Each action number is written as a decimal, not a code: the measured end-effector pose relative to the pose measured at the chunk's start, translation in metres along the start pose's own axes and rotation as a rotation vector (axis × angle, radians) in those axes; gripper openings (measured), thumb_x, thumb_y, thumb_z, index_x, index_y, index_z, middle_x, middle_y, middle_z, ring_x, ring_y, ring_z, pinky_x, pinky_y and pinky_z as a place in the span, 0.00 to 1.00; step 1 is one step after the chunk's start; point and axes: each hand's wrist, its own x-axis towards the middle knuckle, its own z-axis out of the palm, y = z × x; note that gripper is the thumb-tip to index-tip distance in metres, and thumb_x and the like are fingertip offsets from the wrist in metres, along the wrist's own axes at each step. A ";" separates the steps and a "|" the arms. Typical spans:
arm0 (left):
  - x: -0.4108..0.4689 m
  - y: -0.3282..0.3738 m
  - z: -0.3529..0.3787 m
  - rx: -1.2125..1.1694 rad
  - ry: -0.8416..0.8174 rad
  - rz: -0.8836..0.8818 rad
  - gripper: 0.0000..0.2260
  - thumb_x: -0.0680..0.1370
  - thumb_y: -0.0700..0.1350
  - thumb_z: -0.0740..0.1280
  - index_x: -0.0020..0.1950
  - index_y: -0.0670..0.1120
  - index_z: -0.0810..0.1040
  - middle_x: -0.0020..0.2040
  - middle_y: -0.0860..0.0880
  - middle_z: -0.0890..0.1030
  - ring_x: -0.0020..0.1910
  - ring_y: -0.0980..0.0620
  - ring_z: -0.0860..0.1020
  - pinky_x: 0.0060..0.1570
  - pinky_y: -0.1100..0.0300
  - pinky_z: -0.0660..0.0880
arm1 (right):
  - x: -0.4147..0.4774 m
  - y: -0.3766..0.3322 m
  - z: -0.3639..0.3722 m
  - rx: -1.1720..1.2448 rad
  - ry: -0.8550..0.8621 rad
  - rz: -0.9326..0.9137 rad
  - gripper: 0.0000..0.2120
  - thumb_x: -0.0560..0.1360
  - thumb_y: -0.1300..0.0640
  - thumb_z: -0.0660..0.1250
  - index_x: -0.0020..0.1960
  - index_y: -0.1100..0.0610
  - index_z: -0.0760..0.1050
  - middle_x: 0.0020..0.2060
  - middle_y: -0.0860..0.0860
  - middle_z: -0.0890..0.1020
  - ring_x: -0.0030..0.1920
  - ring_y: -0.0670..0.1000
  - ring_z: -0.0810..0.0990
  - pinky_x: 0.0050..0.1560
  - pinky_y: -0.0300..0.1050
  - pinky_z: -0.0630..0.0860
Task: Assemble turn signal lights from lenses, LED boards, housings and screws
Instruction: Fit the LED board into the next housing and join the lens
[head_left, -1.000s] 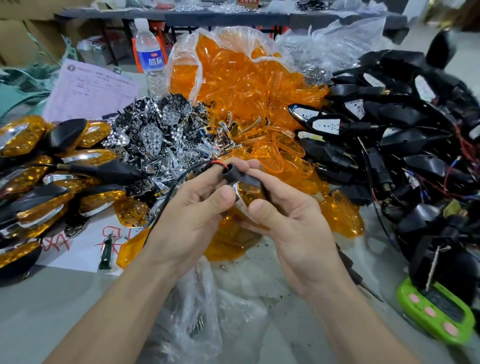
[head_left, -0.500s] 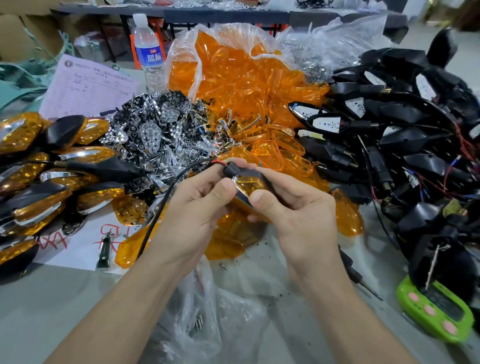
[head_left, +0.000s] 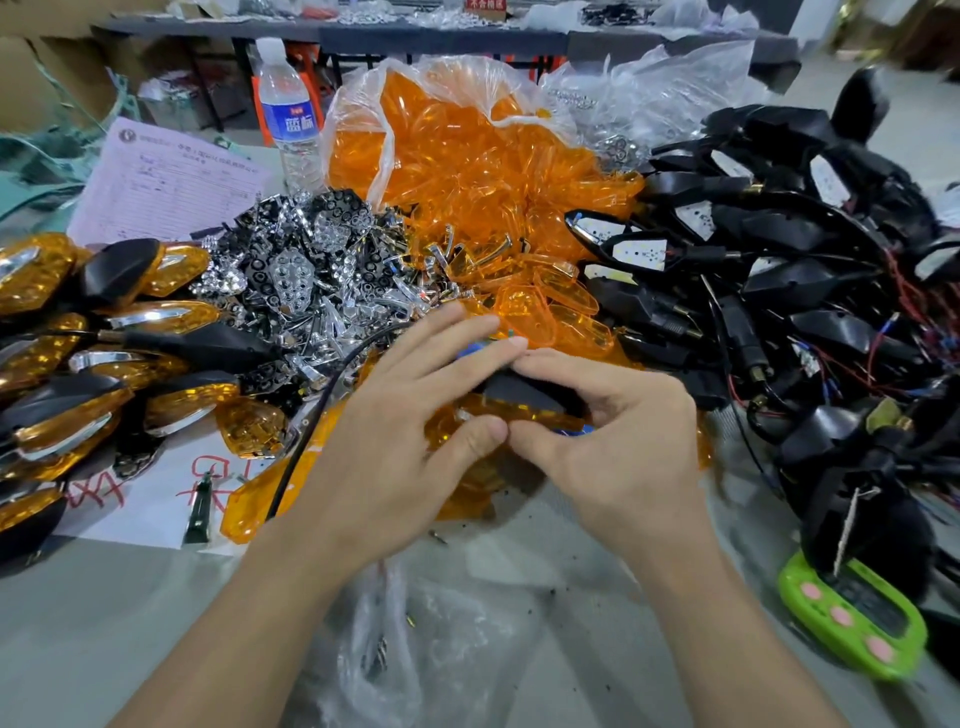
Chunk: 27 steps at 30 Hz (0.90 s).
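Observation:
A turn signal light (head_left: 524, 397), black housing above an orange lens, sits between my two hands over the table's middle. My left hand (head_left: 410, 426) holds its left end, fingers laid over the top and thumb under the lens. My right hand (head_left: 613, 441) grips its right end with curled fingers, thumb tip meeting the left thumb. Its black cable (head_left: 311, 415) runs down to the left. Behind lie a bag of orange lenses (head_left: 467, 156), a pile of chrome reflector boards (head_left: 301, 260) and black housings with LED boards (head_left: 779, 270).
Finished lights (head_left: 78, 364) are stacked at the left. A water bottle (head_left: 288, 119) and a pink form (head_left: 166, 182) stand at the back left. A green timer (head_left: 857, 618) lies at the right front. A clear bag of screws (head_left: 415, 649) lies in front of me.
The light has turned over in my hands: the black housing now faces up and the lens edge faces me. Both hands shifted right and closed together around it.

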 end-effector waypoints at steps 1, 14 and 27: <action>0.000 -0.002 -0.001 -0.063 -0.019 -0.019 0.22 0.81 0.54 0.68 0.75 0.57 0.74 0.73 0.60 0.75 0.77 0.59 0.68 0.75 0.61 0.64 | 0.001 0.001 -0.003 0.053 -0.009 -0.006 0.24 0.62 0.58 0.81 0.54 0.40 0.86 0.52 0.37 0.87 0.55 0.42 0.86 0.58 0.42 0.82; -0.005 -0.008 0.005 -0.386 0.115 -0.219 0.17 0.77 0.54 0.72 0.67 0.58 0.80 0.60 0.58 0.85 0.63 0.53 0.81 0.63 0.51 0.77 | 0.003 -0.002 0.004 0.529 -0.111 0.131 0.15 0.74 0.65 0.72 0.60 0.61 0.82 0.53 0.59 0.87 0.52 0.56 0.86 0.56 0.52 0.82; -0.008 -0.007 0.009 -0.352 0.075 -0.272 0.17 0.81 0.53 0.69 0.69 0.58 0.78 0.63 0.58 0.83 0.63 0.52 0.81 0.60 0.45 0.79 | 0.003 -0.001 0.006 0.570 -0.101 0.130 0.15 0.73 0.69 0.73 0.59 0.66 0.82 0.52 0.64 0.86 0.50 0.61 0.86 0.55 0.53 0.82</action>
